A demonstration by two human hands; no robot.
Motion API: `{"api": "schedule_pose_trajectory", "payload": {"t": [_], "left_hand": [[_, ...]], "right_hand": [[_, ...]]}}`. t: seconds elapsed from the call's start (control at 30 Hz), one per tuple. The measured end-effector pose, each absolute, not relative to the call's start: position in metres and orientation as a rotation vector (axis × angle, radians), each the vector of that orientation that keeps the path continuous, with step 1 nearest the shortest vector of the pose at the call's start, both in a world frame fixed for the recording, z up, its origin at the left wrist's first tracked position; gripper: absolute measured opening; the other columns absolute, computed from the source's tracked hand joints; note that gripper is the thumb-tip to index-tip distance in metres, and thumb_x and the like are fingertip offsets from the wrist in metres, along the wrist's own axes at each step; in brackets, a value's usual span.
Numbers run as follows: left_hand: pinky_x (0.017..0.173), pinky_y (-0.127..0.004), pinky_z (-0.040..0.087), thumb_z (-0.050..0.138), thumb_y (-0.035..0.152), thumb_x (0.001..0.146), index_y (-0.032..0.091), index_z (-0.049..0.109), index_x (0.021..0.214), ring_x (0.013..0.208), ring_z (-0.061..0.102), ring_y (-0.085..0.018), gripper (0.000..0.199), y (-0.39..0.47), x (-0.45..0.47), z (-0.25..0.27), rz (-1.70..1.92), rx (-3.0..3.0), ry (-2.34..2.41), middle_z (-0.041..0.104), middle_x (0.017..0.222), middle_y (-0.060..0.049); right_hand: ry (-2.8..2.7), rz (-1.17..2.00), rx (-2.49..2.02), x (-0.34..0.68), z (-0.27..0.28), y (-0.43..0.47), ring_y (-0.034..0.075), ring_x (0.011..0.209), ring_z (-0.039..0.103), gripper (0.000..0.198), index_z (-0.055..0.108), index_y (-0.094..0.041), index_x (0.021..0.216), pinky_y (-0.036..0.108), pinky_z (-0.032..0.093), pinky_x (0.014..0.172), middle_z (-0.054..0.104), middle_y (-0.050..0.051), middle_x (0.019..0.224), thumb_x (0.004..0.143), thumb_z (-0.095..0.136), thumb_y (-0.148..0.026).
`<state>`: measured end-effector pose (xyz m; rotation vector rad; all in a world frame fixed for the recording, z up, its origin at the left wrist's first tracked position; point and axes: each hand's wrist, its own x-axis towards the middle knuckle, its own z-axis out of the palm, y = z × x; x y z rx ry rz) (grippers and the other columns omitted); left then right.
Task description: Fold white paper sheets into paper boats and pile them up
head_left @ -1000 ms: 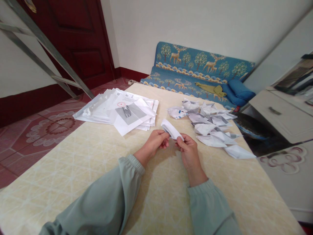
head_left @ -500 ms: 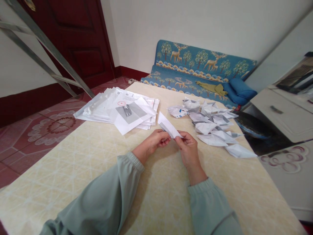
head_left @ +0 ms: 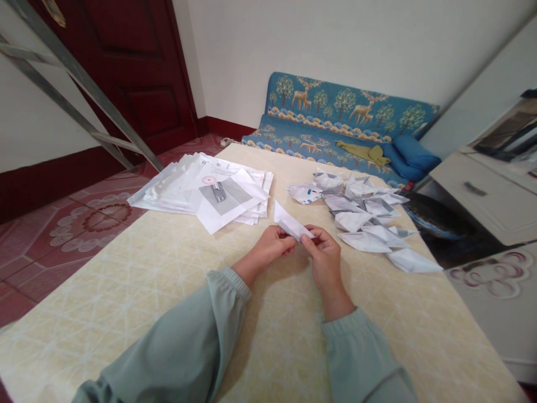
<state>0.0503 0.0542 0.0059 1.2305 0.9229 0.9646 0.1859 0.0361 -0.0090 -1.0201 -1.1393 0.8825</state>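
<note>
A narrow folded sheet of paper point(head_left: 290, 224), white with a faint grey part, is held just above the table between my two hands. My left hand point(head_left: 273, 244) pinches its lower edge, thumb on the near side. My right hand point(head_left: 325, 252) grips the right end between thumb and fingers. To the right lie several folded paper boats point(head_left: 364, 238), white and grey, crowded together. On the left is a stack of loose paper sheets point(head_left: 229, 198), the top one printed with a grey picture.
The table point(head_left: 146, 291) has a pale yellow patterned cover. Beyond it stands a blue sofa point(head_left: 310, 126) with a deer pattern and a yellow-green cloth point(head_left: 364, 152). A metal ladder point(head_left: 84, 78) leans at the left near a dark red door point(head_left: 138, 61). A white cabinet point(head_left: 482, 196) stands at the right.
My left hand has shifted slightly right and its thumb now presses on the folded paper. The paper has moved a little to the right. My right hand keeps its grip.
</note>
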Motion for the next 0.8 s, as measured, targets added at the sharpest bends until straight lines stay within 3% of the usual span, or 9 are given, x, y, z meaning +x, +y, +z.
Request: {"api": "schedule_pose_trajectory", "payload": {"t": [0.1, 0.23, 0.43, 0.57, 0.7, 0.8], "left_hand": [[0.042, -0.018, 0.031, 0.061, 0.02, 0.067, 0.012, 0.064, 0.071, 0.047, 0.048, -0.008, 0.01, 0.054, 0.049, 0.006, 0.969, 1.269, 0.841, 0.058, 0.056, 0.0], [0.053, -0.02, 0.045, 0.072, 0.029, 0.066, 0.012, 0.064, 0.093, 0.069, 0.062, -0.014, 0.033, 0.055, 0.045, 0.006, 1.047, 1.146, 0.737, 0.068, 0.084, -0.007], [0.059, -0.02, 0.046, 0.077, 0.034, 0.063, 0.011, 0.068, 0.075, 0.063, 0.06, -0.011, 0.028, 0.057, 0.046, 0.002, 1.145, 1.056, 0.776, 0.07, 0.073, -0.005], [0.056, -0.019, 0.043, 0.078, 0.034, 0.061, 0.011, 0.07, 0.068, 0.057, 0.057, -0.01, 0.026, 0.057, 0.047, 0.004, 1.158, 1.062, 0.806, 0.069, 0.065, -0.003], [0.055, -0.02, 0.043, 0.08, 0.032, 0.058, 0.011, 0.069, 0.066, 0.056, 0.057, -0.01, 0.025, 0.059, 0.043, 0.006, 1.189, 1.049, 0.862, 0.068, 0.064, -0.003], [0.056, -0.021, 0.044, 0.081, 0.029, 0.055, 0.011, 0.068, 0.065, 0.056, 0.058, -0.011, 0.024, 0.06, 0.042, 0.005, 1.271, 1.045, 0.916, 0.068, 0.063, -0.002]], "right_hand": [[-1.208, 0.774, -1.064, 0.189, -0.009, 0.036, 0.018, 0.087, 0.058, 0.014, 0.061, -0.018, 0.07, 0.03, 0.045, 0.074, 0.061, 0.006, 0.096, 0.072, 0.069, -0.029], [-1.336, 0.513, -1.099, 0.191, -0.005, 0.032, 0.019, 0.09, 0.057, 0.01, 0.06, -0.019, 0.068, 0.029, 0.045, 0.073, 0.058, 0.005, 0.092, 0.072, 0.069, -0.023], [-1.371, 0.525, -1.09, 0.181, 0.001, 0.026, 0.018, 0.084, 0.059, 0.01, 0.059, -0.021, 0.078, 0.03, 0.044, 0.077, 0.062, 0.003, 0.087, 0.072, 0.068, -0.019], [-1.219, 0.717, -1.076, 0.177, -0.001, 0.028, 0.017, 0.077, 0.061, 0.037, 0.057, -0.021, 0.1, 0.03, 0.047, 0.072, 0.065, 0.002, 0.086, 0.066, 0.073, -0.02], [-1.295, 0.752, -1.112, 0.183, -0.004, 0.03, 0.018, 0.075, 0.061, 0.015, 0.065, -0.019, 0.086, 0.03, 0.046, 0.07, 0.067, 0.003, 0.081, 0.072, 0.068, -0.024], [-1.302, 0.739, -1.133, 0.186, -0.004, 0.03, 0.018, 0.075, 0.06, 0.012, 0.067, -0.018, 0.083, 0.029, 0.046, 0.07, 0.066, 0.003, 0.08, 0.074, 0.066, -0.026]]}}
